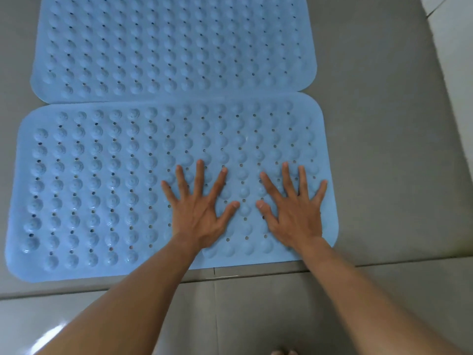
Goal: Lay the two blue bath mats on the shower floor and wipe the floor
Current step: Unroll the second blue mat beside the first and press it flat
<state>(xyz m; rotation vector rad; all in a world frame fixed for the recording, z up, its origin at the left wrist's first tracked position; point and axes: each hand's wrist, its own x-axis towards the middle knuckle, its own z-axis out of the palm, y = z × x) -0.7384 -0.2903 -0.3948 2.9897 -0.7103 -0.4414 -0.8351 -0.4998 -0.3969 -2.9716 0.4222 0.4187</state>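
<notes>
Left hand (pixel 202 208) & right hand (pixel 294 211) lie flat w/ fingers spread on the right half of the near mat (pixel 89 188), a narrow gap btwn the thumbs; the mat's left half lies open. Far mat (pixel 166 42) touches the near mat's far edge. Bare floor (pixel 384 149) runs wide along the right, up to pale tile (pixel 450 34) at top right, w/ a thinner strip on the left.

Near blue mat (pixel 102 188) flat on floor, touching far mat (pixel 174 44).
</notes>
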